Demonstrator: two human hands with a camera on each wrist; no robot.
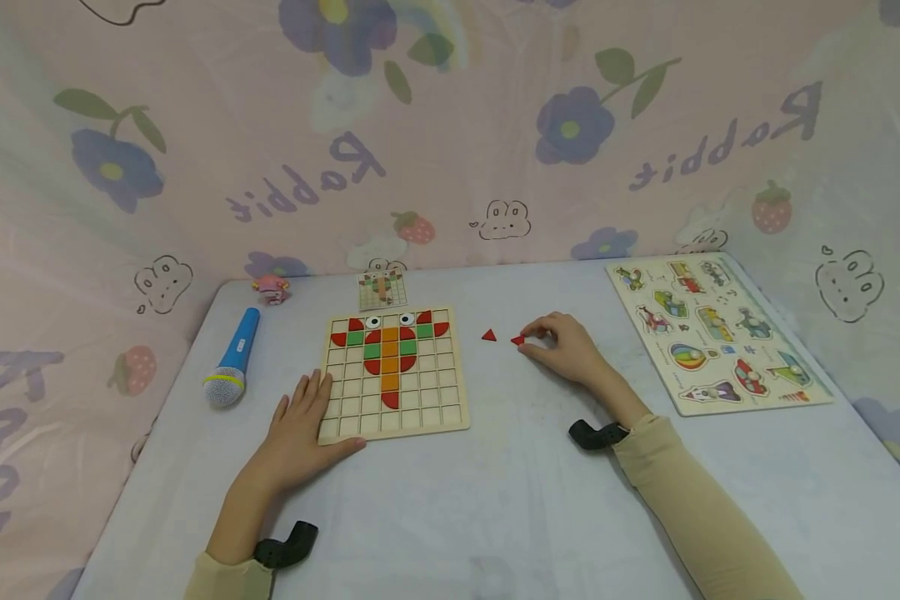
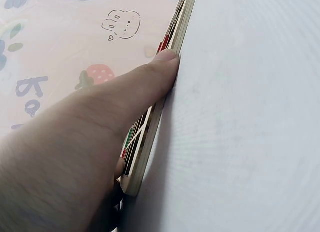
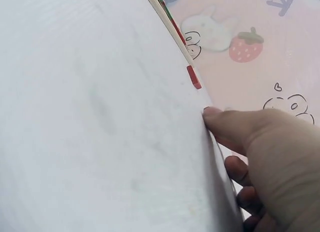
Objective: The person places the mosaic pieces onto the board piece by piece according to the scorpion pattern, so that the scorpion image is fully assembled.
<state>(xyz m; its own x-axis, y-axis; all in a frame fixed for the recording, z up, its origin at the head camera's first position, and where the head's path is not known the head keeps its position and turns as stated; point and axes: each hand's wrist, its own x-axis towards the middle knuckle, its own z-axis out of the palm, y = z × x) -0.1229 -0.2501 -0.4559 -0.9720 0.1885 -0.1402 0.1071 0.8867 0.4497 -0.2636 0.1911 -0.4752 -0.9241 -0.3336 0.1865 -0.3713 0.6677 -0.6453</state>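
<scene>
A square wooden grid board (image 1: 441,407) lies on the table, with red, green and orange tiles and two round eye pieces set in its cells. My left hand (image 1: 294,442) rests at the board's lower left corner, fingers spread straight along the left edge. The thumb (image 2: 150,79) lies along the near edge in the left wrist view. To the right of the board, my right hand (image 1: 566,350) pinches a small red triangle tile (image 1: 518,340) between thumb and index finger, close over the table. Another red triangle tile (image 1: 489,335) lies just left of it.
Behind the board lies a small pattern card (image 1: 382,290). A blue toy microphone (image 1: 232,358) and a small pink figurine (image 1: 272,289) are at the left. A picture puzzle board (image 1: 720,333) lies at the right, near the patterned curtain (image 1: 450,125).
</scene>
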